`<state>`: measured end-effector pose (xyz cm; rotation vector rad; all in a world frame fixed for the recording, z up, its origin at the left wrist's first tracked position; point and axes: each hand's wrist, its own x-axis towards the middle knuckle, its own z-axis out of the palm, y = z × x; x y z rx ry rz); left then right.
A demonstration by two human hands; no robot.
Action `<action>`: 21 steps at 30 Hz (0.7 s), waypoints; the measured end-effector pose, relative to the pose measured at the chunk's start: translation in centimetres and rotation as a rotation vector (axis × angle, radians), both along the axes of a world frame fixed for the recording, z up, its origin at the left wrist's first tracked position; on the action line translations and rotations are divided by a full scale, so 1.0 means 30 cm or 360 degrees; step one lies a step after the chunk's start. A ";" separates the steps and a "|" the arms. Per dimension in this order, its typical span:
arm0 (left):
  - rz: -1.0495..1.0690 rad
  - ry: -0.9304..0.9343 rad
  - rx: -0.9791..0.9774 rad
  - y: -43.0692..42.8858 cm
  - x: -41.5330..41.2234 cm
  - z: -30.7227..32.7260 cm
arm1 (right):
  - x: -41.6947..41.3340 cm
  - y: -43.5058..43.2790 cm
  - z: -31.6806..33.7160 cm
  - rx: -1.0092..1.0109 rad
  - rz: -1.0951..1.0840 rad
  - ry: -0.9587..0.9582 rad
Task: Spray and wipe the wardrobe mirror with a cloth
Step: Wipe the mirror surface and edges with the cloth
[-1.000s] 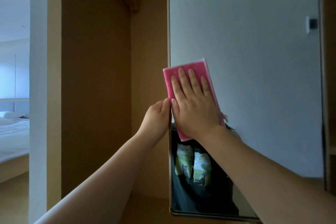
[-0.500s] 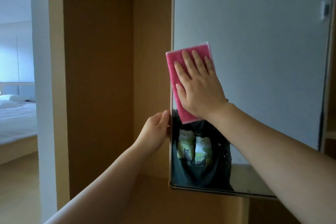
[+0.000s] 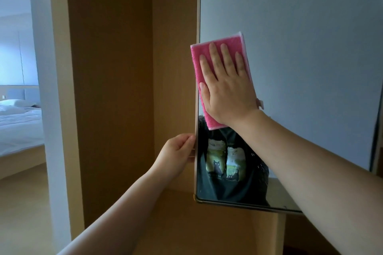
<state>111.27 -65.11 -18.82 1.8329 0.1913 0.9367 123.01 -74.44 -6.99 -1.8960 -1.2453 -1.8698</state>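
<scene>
1. Light brown wooden wardrobe (image 3: 112, 89): its open compartment stands left of the mirror.
2. Tall rectangular metal-framed mirror (image 3: 300, 37): reflects a pale wall and a dark printed shirt.
3. Pink rectangular terry cloth (image 3: 234, 42): lies flat on the glass at the mirror's left edge.
4. Right hand (image 3: 226, 89): grip flat, fingers straight, pressing the cloth.
5. Left hand (image 3: 176, 155): grip curled round the mirror's left frame edge, below the cloth.

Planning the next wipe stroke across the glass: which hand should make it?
Right. The right hand presses the pink cloth flat on the mirror; the left hand grips the mirror's edge, probably steadying it.
</scene>
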 end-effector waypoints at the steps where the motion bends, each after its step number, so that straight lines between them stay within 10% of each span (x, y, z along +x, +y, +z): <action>1: 0.0002 0.0003 0.0001 -0.001 0.000 0.001 | 0.002 0.002 -0.003 0.0007 0.0007 -0.0001; 21: -0.0138 -0.0006 -0.0002 -0.008 -0.015 0.001 | 0.011 -0.012 -0.480 -0.0035 0.0134 0.0139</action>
